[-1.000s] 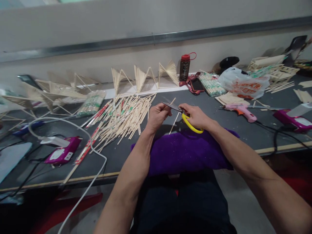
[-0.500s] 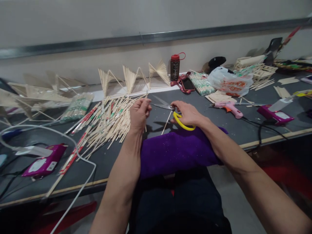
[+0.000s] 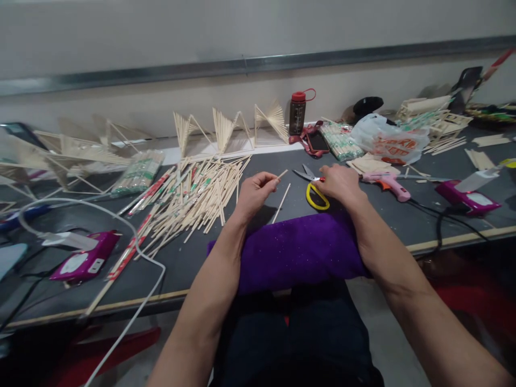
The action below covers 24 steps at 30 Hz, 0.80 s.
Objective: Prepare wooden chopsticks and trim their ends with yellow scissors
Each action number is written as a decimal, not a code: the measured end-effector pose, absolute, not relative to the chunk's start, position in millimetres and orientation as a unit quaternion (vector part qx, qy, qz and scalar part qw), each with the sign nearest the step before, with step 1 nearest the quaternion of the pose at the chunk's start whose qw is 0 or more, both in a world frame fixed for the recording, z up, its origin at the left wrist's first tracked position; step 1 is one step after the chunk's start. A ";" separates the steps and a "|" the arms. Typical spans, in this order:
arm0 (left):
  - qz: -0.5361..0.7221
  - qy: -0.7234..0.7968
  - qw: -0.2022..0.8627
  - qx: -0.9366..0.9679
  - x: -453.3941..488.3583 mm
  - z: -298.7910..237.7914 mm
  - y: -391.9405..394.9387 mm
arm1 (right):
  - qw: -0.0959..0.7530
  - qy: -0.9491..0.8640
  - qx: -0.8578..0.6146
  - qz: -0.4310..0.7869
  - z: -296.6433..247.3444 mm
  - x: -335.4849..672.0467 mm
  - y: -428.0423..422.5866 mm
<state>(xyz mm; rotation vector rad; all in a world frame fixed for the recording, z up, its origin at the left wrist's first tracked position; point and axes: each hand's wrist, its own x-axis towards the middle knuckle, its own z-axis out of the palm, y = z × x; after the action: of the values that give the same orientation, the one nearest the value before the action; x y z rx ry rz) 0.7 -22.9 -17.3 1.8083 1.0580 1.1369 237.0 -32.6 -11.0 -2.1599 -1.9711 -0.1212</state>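
Yellow-handled scissors (image 3: 313,179) sit farther right than before, at three o'clock from the left hand (image 3: 257,194), which pinches a small stick (image 3: 283,174), best kept off the blades, while the right hand (image 3: 341,181) touches the scissors, grip unclear.

At your desk (image 3: 181,263), count one stick (image 3: 283,174) in your left hand (image 3: 256,193), one loose stick (image 3: 281,203) to its right, one pair of scissors (image 3: 309,194) by your right hand (image 3: 341,181), one pink glue gun (image 3: 387,184), and two magenta power units (image 3: 91,258) near the front edge. Toward the back edge, count three central fan-shaped models (image 3: 272,121), one bottle (image 3: 297,118), one phone (image 3: 319,142) and one stick pack (image 3: 342,142). You cannot count the overlapping piled sticks (image 3: 201,196).
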 end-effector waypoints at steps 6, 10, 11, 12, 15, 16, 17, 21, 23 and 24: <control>0.377 0.409 0.276 0.784 4.2 -22.9 -25.6 | 0.301 -0.826 -0.477 -0.015 -2.5 211.3 -45.7; 0.343 0.410 0.209 0.819 5.5 -24.9 -25.6 | 0.217 -0.863 -0.456 0.031 -15.3 197.7 -42.7; 0.332 0.412 0.196 0.825 5.6 -25.1 -25.7 | 0.199 -0.863 -0.463 0.032 -18.3 195.8 -41.6; 0.322 0.415 0.187 0.830 5.8 -25.3 -25.7 | 0.187 -0.863 -0.469 0.029 -20.8 194.4 -40.8; 0.300 0.423 0.162 0.839 6.2 -25.8 -26.0 | 0.161 -0.860 -0.484 0.017 -24.4 191.3 -40.1; 0.294 0.427 0.148 0.842 6.5 -25.9 -26.1 | 0.156 -0.858 -0.490 0.016 -24.7 190.3 -40.4; 0.288 0.430 0.133 0.845 6.8 -26.1 -26.1 | 0.154 -0.854 -0.496 0.014 -24.7 189.2 -40.9; 0.282 0.444 0.095 0.845 8.8 -27.5 -25.8 | 0.159 -0.837 -0.523 0.008 -24.2 184.5 -42.7; 0.286 0.449 0.090 0.842 10.2 -29.2 -25.0 | 0.158 -0.832 -0.532 0.009 -24.9 182.2 -42.6; 0.291 0.452 0.090 0.839 10.9 -30.3 -24.5 | 0.157 -0.830 -0.536 0.011 -25.7 181.1 -42.2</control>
<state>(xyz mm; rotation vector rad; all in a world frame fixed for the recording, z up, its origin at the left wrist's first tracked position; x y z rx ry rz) 10.9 -24.5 -30.3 2.4948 1.3432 0.8642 181.1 -42.2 -25.7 -1.5331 -2.3746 0.0301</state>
